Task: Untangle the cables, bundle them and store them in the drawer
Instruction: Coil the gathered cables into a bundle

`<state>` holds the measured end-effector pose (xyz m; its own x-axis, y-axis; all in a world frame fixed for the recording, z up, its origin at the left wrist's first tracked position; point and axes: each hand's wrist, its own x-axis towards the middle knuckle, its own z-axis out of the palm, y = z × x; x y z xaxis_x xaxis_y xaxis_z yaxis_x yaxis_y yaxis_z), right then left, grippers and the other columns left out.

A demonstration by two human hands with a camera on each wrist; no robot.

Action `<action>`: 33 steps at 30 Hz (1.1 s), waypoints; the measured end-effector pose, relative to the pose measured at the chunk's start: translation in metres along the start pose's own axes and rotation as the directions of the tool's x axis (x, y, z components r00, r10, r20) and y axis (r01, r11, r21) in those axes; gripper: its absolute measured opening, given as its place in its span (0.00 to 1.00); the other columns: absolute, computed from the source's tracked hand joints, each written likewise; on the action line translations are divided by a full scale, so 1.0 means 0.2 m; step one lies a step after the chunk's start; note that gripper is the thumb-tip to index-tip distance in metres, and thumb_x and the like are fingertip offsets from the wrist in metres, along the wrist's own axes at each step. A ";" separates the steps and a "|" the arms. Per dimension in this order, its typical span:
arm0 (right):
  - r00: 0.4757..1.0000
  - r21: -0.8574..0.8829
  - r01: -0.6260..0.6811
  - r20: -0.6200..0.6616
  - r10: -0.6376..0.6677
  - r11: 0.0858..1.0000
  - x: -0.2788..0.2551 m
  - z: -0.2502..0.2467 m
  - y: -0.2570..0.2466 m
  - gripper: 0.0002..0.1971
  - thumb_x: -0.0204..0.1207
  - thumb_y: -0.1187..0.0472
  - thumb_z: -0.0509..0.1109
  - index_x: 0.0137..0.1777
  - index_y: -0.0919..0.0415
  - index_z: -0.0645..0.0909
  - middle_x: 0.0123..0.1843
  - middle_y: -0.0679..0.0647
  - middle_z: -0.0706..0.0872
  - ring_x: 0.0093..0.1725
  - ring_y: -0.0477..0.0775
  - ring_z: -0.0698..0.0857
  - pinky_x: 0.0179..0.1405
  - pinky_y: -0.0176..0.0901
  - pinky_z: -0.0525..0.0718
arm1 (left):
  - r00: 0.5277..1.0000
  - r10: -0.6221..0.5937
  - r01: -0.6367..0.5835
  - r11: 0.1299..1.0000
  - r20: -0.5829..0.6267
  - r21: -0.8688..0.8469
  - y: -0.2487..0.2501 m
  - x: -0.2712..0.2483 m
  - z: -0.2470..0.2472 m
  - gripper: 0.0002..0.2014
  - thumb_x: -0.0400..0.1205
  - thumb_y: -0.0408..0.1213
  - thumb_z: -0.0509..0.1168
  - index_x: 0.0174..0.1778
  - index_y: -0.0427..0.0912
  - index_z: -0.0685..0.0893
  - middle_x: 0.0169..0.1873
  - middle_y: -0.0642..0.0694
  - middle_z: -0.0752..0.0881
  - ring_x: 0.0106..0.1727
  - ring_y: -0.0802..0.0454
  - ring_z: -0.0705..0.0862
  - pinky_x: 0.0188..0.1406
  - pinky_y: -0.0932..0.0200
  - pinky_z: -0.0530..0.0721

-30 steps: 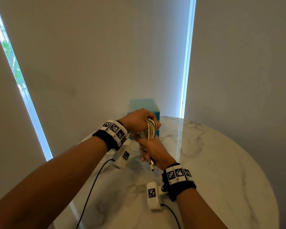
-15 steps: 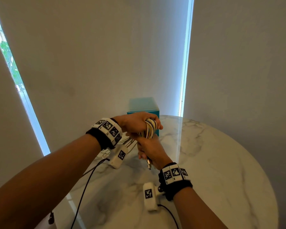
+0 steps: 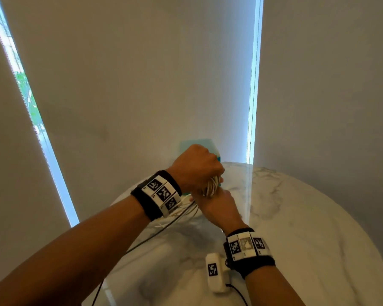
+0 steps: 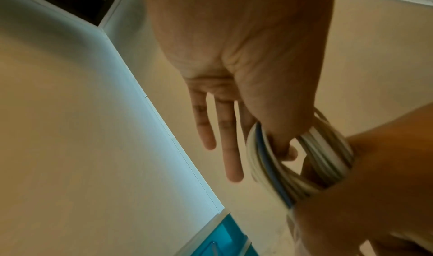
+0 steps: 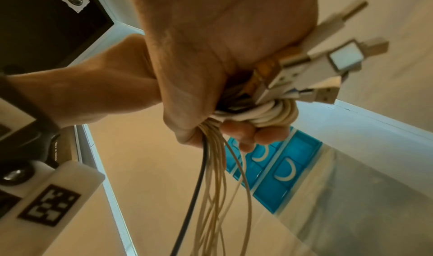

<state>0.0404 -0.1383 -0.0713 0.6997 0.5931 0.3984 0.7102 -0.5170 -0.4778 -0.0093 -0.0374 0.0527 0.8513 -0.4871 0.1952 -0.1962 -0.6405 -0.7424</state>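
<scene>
Several cables point(image 3: 211, 187) are gathered into one bundle held in the air above the bench point(image 3: 296, 217), just in front of the blue drawer unit point(image 3: 217, 154) that stands at the bench's far edge. Most of them are off-white; one is dark and one shows a blue stripe. The right hand point(image 3: 217, 209) is clenched round the bundle from below, fingers and thumb curled tight on it, with a cluster of plugs point(image 5: 323, 69) sticking out past the heel of the palm. Off-white turns are wound crosswise round the bundle just above those curled fingers point(image 5: 269, 132). Loose lengths, the dark cable point(image 5: 194, 195) among them, hang from the fist and trail toward the near left of the drawer unit, down to the bench. The left hand point(image 3: 197, 168) sits on top of the bundle, touching the right one; its thumb point(image 4: 284, 148) is hooked through a loop of the winding, while two of its fingers point(image 4: 228, 148) point out straight and hold nothing. Both wrists carry black bands with checkered markers point(image 3: 161, 193). A white marked block point(image 3: 216, 274) hangs by the right wrist, nearer the person than the drawer unit.
</scene>
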 end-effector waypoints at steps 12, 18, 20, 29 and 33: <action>0.966 0.531 -0.123 -0.131 0.225 0.839 -0.02 0.01 0.02 0.10 0.90 0.58 0.69 0.45 0.52 0.82 0.39 0.51 0.90 0.35 0.45 0.86 0.36 0.36 0.82 | 0.919 -0.355 0.377 0.669 0.171 -0.641 -0.03 -0.06 0.19 0.22 0.84 0.59 0.72 0.74 0.65 0.81 0.61 0.56 0.92 0.59 0.53 0.88 0.55 0.51 0.86; 0.885 0.882 -0.183 -0.044 0.463 0.434 -0.03 -0.12 0.15 0.18 0.89 0.55 0.66 0.45 0.67 0.89 0.28 0.62 0.84 0.24 0.59 0.81 0.25 0.45 0.79 | 0.875 -0.081 0.483 0.237 0.478 -0.843 0.03 -0.26 0.34 0.27 0.88 0.63 0.65 0.77 0.49 0.81 0.56 0.59 0.90 0.52 0.59 0.88 0.48 0.71 0.84; 0.892 0.937 -0.158 0.000 0.453 0.311 -0.04 -0.12 0.18 0.19 0.90 0.56 0.66 0.47 0.70 0.91 0.28 0.65 0.80 0.22 0.59 0.77 0.23 0.42 0.76 | 0.879 -0.154 0.471 0.136 0.451 -0.872 0.02 -0.27 0.38 0.24 0.91 0.62 0.61 0.59 0.45 0.91 0.42 0.56 0.91 0.40 0.60 0.87 0.41 0.65 0.86; 0.936 0.993 -0.070 0.031 0.352 0.099 -0.04 -0.13 0.23 0.18 0.91 0.57 0.66 0.51 0.70 0.91 0.35 0.59 0.83 0.24 0.51 0.77 0.22 0.39 0.75 | 0.849 -0.333 0.358 -0.210 0.410 -0.910 -0.05 -0.21 0.36 0.12 0.91 0.45 0.69 0.55 0.41 0.94 0.54 0.47 0.96 0.58 0.53 0.93 0.64 0.57 0.85; 0.942 0.989 0.044 0.007 0.336 -0.144 -0.03 -0.22 0.22 0.24 0.93 0.55 0.63 0.33 0.58 0.87 0.46 0.56 0.90 0.31 0.48 0.81 0.31 0.40 0.80 | 0.873 -0.224 0.248 -0.561 0.433 -0.790 -0.09 -0.21 0.26 0.13 0.91 0.41 0.68 0.51 0.35 0.90 0.44 0.41 0.89 0.46 0.47 0.89 0.61 0.50 0.91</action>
<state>0.0715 -0.1915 -0.0610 0.8971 0.3892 0.2092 -0.1478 0.7105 -0.6880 -0.0168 0.0258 0.0253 0.9980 -0.0241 0.0591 -0.0631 -0.2303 0.9711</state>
